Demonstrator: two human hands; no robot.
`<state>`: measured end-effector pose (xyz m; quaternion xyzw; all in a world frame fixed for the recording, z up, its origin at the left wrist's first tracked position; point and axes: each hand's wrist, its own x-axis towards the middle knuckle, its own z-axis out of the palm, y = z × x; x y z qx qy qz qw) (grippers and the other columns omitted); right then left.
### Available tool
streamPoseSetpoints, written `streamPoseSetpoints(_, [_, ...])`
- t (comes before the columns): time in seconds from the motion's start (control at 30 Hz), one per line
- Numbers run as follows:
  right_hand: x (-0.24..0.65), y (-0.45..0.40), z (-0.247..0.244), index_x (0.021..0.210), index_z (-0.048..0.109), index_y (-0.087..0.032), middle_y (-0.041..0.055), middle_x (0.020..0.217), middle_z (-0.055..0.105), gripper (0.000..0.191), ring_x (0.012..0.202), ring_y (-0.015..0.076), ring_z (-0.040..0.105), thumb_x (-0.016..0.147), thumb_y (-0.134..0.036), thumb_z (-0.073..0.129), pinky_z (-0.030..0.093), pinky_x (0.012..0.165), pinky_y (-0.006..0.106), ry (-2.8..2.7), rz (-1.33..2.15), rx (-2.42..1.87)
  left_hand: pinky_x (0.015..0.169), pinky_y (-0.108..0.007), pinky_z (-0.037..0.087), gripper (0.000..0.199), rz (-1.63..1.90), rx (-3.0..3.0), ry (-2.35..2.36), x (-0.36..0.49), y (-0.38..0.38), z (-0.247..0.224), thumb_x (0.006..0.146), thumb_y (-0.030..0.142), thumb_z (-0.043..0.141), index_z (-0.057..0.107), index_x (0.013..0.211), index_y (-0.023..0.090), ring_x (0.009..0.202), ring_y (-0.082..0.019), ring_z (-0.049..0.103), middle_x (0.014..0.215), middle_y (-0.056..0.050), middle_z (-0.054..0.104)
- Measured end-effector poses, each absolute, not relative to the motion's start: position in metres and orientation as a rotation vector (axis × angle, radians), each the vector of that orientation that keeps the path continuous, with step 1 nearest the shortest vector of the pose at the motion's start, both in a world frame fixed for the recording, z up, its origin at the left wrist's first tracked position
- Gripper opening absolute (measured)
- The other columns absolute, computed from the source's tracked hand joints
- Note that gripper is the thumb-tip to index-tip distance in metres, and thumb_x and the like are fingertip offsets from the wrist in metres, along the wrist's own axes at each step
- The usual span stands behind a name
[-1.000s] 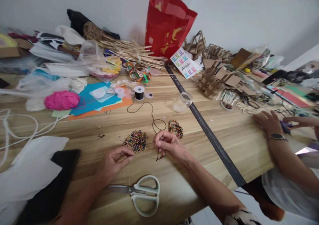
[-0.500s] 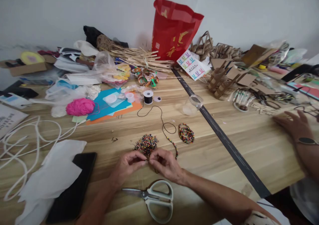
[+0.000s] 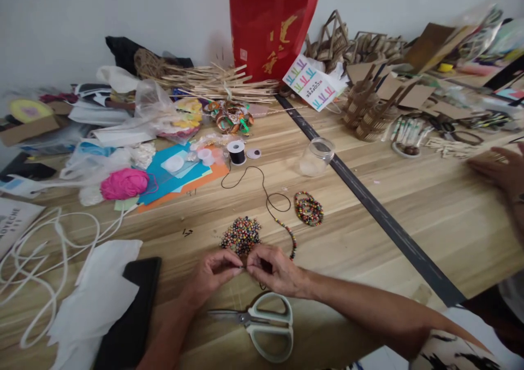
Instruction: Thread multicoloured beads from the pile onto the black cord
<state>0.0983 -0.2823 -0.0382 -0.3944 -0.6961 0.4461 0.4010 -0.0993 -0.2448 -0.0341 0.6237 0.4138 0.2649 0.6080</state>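
My left hand [image 3: 216,274] and my right hand [image 3: 275,270] meet fingertip to fingertip, each in a pinch. Between the tips is something tiny, likely a bead or the cord's end, too small to make out. Just beyond them lies a pile of small multicoloured beads [image 3: 241,234]. A black cord [image 3: 268,191] runs from a spool [image 3: 236,153] in a loop to a strung row of beads [image 3: 291,238] that passes behind my right hand. Coiled bead strings [image 3: 308,209] rest to the right. White-handled scissors [image 3: 268,326] lie below my hands.
A clear jar [image 3: 316,158] stands near a dark strip [image 3: 393,242] across the table. Pink yarn [image 3: 125,184], coloured paper, a red bag [image 3: 274,31] and woven baskets [image 3: 370,111] line the back. White paper [image 3: 96,293] covers a black tablet-like slab [image 3: 141,282]. Another person's hand [image 3: 501,168] rests at right.
The camera view has tilted down and shifted slightly. My hands stay pinched together at the same place by the beads. The other person's hand appears nearer the right edge.
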Motion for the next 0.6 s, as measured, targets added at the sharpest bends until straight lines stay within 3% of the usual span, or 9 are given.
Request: streamPoseSetpoints(0.6, [0.0994,-0.2851,-0.0341,0.074,0.056,-0.015,-0.0023,0.063,0.048,0.008,0.057,0.0089,0.043,0.081,-0.017,0.052,0.033,0.052,0.019,-1.719,1.269,-1.018,0.068,-0.028,0.048,0.018,0.609,1.404,0.878,-0.0971,-0.2463,-0.0338,0.069,0.032,0.074,0.068,0.072,0.015,0.071,-0.017,0.061,0.072,-0.004,0.066])
